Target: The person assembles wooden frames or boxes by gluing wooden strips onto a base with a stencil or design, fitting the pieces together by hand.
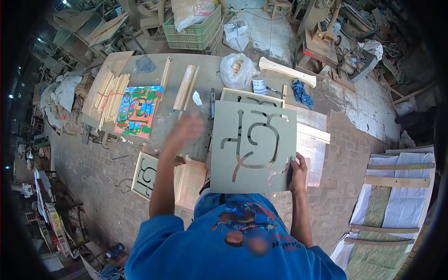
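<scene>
A flat grey-green board [224,126] with curving slots cut through it stands up in front of my body. My right hand [298,175] grips its lower right edge, the thumb on the near face. Over the table, left of the board, my left hand [189,126] is smeared by motion, so its fingers do not show clearly. Behind the board, a wood-framed panel [252,97] with similar slots is partly hidden. Farther left lies a brightly painted board [139,112] with winding slots. Pliers [213,103] and a crumpled white scrap [197,98] lie beyond my left hand.
The worktable [175,128] also bears a bundle of wood strips [108,98], a plastic bag [235,71], a shaped wooden piece [287,72] and a blue cloth [302,94]. Another framed slotted panel [145,175] is at lower left. A green crate [191,35] stands behind.
</scene>
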The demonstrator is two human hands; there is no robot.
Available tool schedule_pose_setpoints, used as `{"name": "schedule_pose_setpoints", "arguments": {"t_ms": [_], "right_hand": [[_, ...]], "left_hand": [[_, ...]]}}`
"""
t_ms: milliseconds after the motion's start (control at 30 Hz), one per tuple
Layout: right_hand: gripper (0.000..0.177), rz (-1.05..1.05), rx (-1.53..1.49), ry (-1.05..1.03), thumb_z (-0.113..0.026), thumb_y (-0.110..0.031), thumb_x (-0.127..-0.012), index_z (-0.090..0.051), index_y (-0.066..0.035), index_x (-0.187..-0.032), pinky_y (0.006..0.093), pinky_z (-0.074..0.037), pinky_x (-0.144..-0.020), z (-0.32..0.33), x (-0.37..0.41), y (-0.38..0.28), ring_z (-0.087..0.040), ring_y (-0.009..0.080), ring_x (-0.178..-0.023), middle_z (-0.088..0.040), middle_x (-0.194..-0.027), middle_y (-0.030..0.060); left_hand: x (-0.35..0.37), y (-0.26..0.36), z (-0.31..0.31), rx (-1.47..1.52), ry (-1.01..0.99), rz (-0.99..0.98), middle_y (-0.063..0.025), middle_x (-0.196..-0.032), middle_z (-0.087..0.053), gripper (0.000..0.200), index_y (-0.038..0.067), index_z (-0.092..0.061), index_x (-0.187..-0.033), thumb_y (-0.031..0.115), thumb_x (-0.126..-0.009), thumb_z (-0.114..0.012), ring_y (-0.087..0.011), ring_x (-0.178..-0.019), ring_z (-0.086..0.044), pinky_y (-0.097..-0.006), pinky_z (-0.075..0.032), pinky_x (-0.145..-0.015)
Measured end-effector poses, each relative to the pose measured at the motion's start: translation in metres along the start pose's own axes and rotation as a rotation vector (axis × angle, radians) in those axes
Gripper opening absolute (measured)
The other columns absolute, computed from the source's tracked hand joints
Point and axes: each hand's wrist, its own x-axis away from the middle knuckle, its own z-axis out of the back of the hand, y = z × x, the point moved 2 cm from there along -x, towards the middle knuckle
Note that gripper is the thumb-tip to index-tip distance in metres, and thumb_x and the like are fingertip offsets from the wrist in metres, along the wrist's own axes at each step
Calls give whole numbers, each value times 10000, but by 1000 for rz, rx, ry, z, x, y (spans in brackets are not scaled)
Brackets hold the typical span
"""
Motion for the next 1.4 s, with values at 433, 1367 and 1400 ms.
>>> {"name": "schedule_pose_setpoints", "arguments": {"t_ms": [433,1367,1400], "right_hand": [[324,111,246,121,-524,-75,-940,-516,20,-1250,279,-468,-721,-48,-54,42,-580,128,-809,-643,-902,116],[553,305,608,180,-603,-239,-876,-501,73,-1321,408,-373,-1049,-56,-107,52,-457,336,-1249,-450,-1340,235],[556,308,625,177,-601,-241,-875,-500,75,-1321,412,-371,-1053,-58,-107,51,-453,340,-1252,-449,-1339,234]], "left_hand": [[-32,-74,-58,-225,333,-140,-109,-1009,-644,346,-25,-556,-1251,121,-938,-559,-140,-934,-582,-274,-456,-842],[-78,-81,-85,-697,482,-428,-195,-1102,-519,643,32,-429,-1405,105,-802,-639,-378,-1045,-506,-460,-421,-929],[-78,-81,-85,-703,474,-430,-199,-1116,-519,645,37,-429,-1406,113,-802,-640,-387,-1050,-503,-464,-417,-936]]}}
